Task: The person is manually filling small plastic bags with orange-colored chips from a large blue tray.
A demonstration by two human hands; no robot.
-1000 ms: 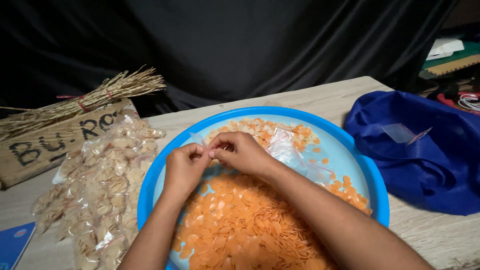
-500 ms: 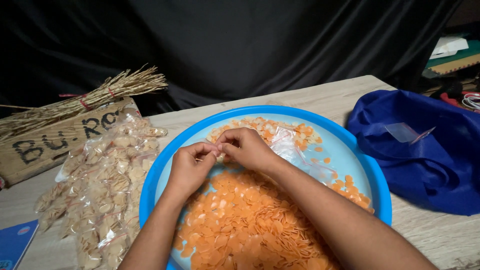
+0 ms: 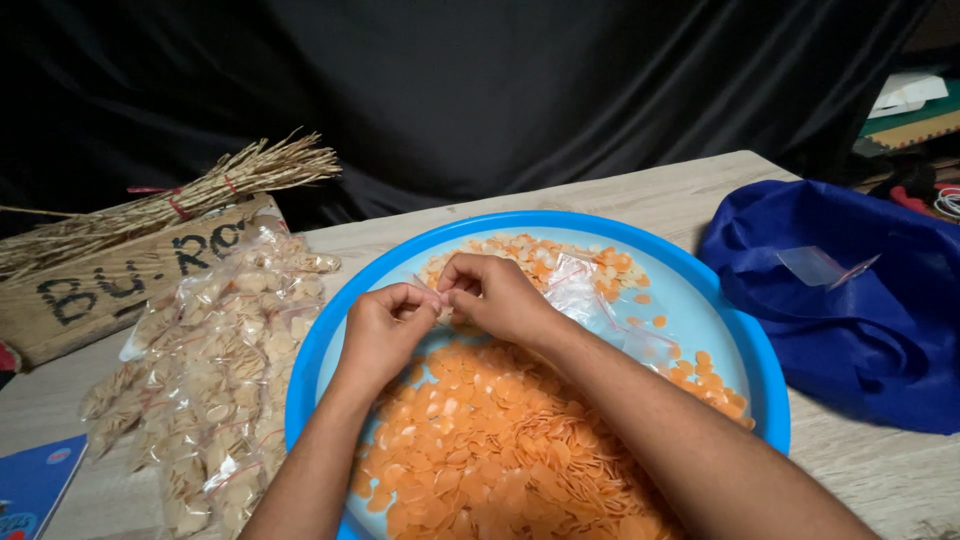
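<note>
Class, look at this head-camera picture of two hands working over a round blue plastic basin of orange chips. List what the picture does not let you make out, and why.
- Head view: what the left hand and right hand pinch between them; the fingers cover it.
- The round blue plastic basin: its near rim, cut off by the bottom edge and covered by the forearms.
- The small clear plastic bags of pale chips: their count, since they overlap.
- The flat blue card: cut off by the picture's corner.
</note>
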